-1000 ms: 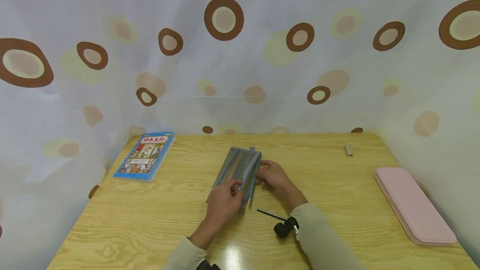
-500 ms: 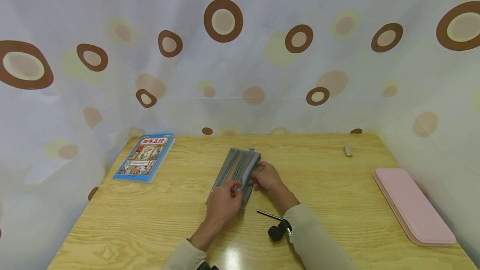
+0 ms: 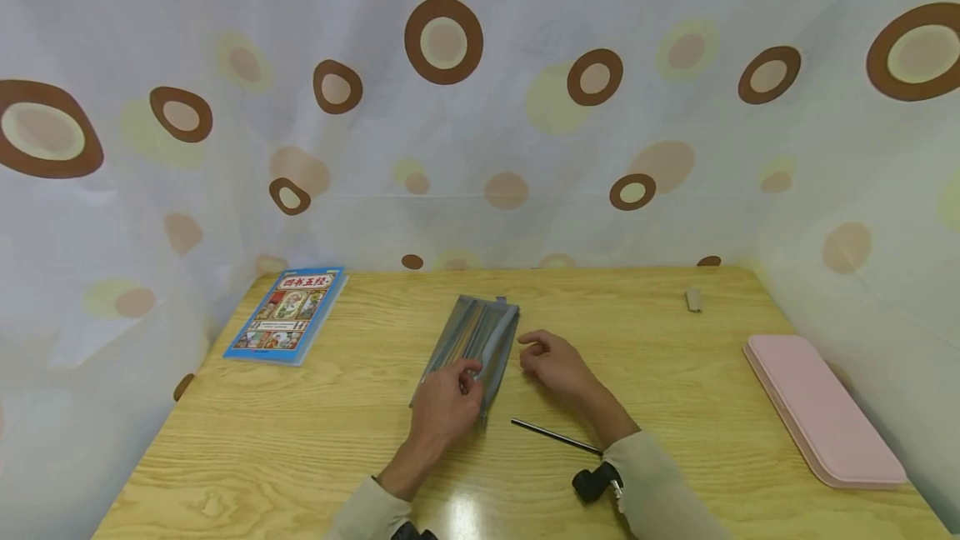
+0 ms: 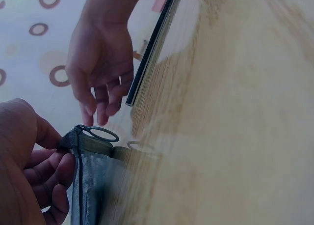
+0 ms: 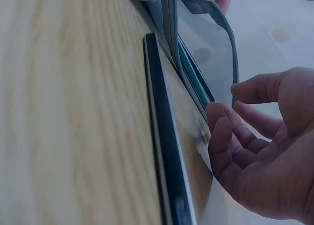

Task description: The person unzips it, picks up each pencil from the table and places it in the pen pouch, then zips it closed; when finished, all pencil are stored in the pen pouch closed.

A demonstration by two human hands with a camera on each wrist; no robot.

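Observation:
A grey mesh zip pencil pouch point(image 3: 463, 332) lies at mid-table, with several pencils showing through it. My left hand point(image 3: 444, 402) pinches the pouch's near edge; in the left wrist view its thumb and fingers meet at the corner by a zip ring point(image 4: 100, 133). Just right of the pouch is my right hand point(image 3: 558, 365), fingers loosely curled around nothing. In the right wrist view, a green pencil point(image 5: 194, 75) shows along the pouch's opening. A dark pencil-like stick point(image 3: 555, 436) lies on the table in front of my right hand, partly covered by the forearm in the head view.
A blue-covered book point(image 3: 287, 315) lies at the back left. On the right rests a pink case point(image 3: 825, 411), with a small beige block point(image 3: 693, 300) farther back. Spotted cloth point(image 3: 480, 123) encloses the wooden table point(image 3: 337, 457) at the back and sides.
A greenish pencil that stuck out along the pouch's right side is no longer seen there in the head view. My right hand reached into the pouch's edge, then drew away right. The left stays put.

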